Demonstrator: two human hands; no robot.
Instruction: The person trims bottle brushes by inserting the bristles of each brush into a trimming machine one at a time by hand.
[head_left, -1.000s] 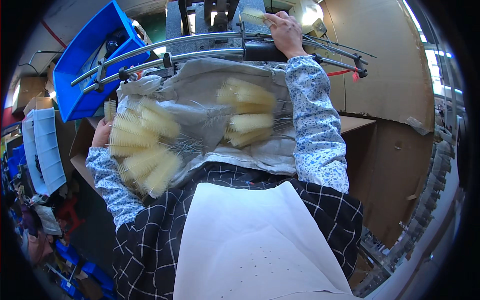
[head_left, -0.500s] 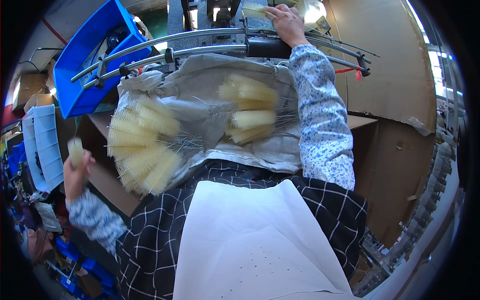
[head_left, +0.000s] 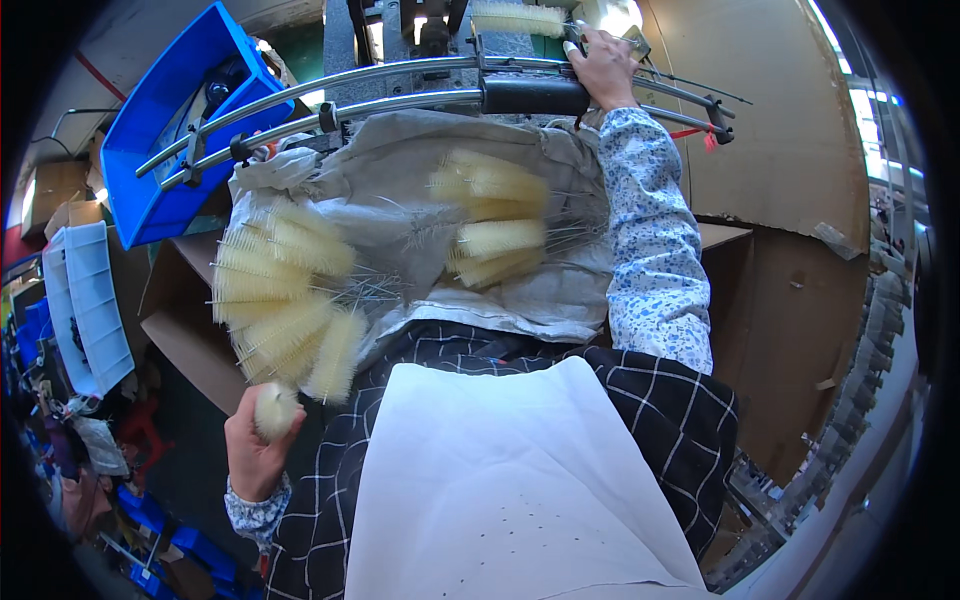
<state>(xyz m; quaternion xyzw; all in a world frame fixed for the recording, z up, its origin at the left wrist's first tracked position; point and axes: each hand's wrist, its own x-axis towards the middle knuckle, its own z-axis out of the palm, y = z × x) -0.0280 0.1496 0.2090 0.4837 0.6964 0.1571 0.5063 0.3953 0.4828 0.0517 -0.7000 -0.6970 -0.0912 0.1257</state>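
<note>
My left hand (head_left: 258, 450) is closed around a pale yellow bristle brush (head_left: 275, 412), its round end facing up, just beside a fanned pile of similar brushes (head_left: 270, 270) on a grey cloth (head_left: 375, 160). At the top, my right hand (head_left: 605, 70) reaches over a dark roller on the metal rails. Its fingers curl at the right end of another bristle brush (head_left: 520, 18), seemingly on its wire stem; the exact grip is partly hidden. A second group of brushes (head_left: 495, 190) lies right of the pile, thin wire stems pointing right.
Two curved metal rails (head_left: 410, 67) cross in front of a machine (head_left: 432, 35). A blue bin (head_left: 185, 130) stands at the left, above a white plastic tray (head_left: 88, 305). Cardboard boxes (head_left: 195, 345) flank the cloth, and a tall cardboard sheet (head_left: 760, 120) rises at the right.
My left hand has swung right and nearer with its brush, toward the pile. My right hand has shifted right, and more of the brush at the machine shows.
</note>
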